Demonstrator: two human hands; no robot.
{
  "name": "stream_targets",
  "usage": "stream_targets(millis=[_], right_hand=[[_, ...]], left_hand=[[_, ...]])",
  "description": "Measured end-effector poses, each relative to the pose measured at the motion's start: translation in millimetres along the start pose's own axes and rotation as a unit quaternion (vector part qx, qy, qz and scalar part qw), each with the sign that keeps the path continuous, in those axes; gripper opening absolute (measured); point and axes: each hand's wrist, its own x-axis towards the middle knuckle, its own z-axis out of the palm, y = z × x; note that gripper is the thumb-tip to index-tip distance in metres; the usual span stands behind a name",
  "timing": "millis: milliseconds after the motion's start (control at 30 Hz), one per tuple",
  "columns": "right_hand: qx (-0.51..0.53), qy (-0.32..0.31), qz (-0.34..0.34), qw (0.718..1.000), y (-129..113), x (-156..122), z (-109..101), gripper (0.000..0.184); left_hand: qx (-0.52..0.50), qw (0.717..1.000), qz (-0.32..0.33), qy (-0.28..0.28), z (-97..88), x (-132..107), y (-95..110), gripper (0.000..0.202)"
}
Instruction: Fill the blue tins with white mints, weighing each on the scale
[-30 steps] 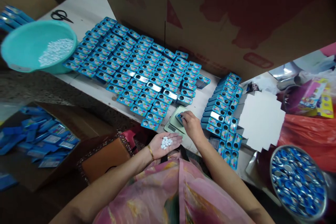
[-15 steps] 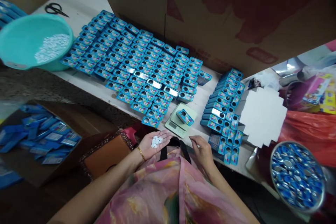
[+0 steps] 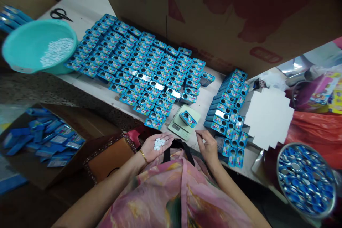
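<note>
My left hand [image 3: 156, 146] lies palm up with its fingers stretched out, a small heap of white candies [image 3: 159, 144] resting on the palm. My right hand [image 3: 207, 146] is beside the front right of the pale green kitchen scale [image 3: 176, 129], apart from it. Its fingers are curled with thumb and forefinger close together; whether anything small is between them is hidden. On the scale sits one blue tin [image 3: 186, 122] with a round opening in its top, where small white bits show.
Rows of blue tins [image 3: 144, 64] cover the table, with another group [image 3: 229, 103] at right. A turquoise basin [image 3: 24, 48] of white candies stands far left, near scissors [image 3: 61, 15]. Blue packs fill a carton [image 3: 93, 121]; a metal bowl [image 3: 278, 171] holds round lids. A large carton [image 3: 187, 14] stands behind.
My right hand has moved slightly up and right, its fingers more curled. White bits now show at the opening of the tin on the scale. The left hand stays nearly still.
</note>
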Motion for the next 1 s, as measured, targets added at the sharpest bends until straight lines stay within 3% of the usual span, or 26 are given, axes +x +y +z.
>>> stream_targets(millis=[100, 200, 300, 467, 600, 700, 867, 1000], right_hand=[[0.002, -0.117, -0.087, 0.989, -21, 4, 21, 0.021], [-0.059, -0.237, -0.193, 0.95, -41, 11, 44, 0.027], [-0.108, -0.27, -0.215, 0.932, -50, 21, 51, 0.032], [-0.089, -0.262, -0.213, 0.937, -48, 36, 33, 0.019], [-0.111, -0.26, -0.199, 0.938, -47, 46, 26, 0.018], [-0.078, -0.227, -0.169, 0.956, -42, 56, 18, 0.019], [-0.065, -0.138, -0.111, 0.982, -24, 81, 5, 0.016], [-0.095, -0.11, -0.098, 0.985, -15, 94, 9, 0.015]], left_hand=[[0.0, 0.999, -0.019, -0.037, 7.0, 5, -4, 0.03], [0.005, 0.997, -0.051, -0.059, 17.8, 13, -8, 0.032], [0.006, 0.995, -0.067, -0.072, 30.2, 18, -8, 0.031], [-0.006, 0.994, -0.052, -0.095, 51.3, 21, -8, 0.025], [-0.001, 0.995, -0.034, -0.093, 68.6, 25, -9, 0.021], [0.0, 0.996, -0.004, -0.088, 78.1, 31, -6, 0.019], [0.017, 0.998, 0.017, -0.064, 78.0, 42, 6, 0.026], [0.022, 0.998, 0.028, -0.045, 74.0, 43, 11, 0.031]])
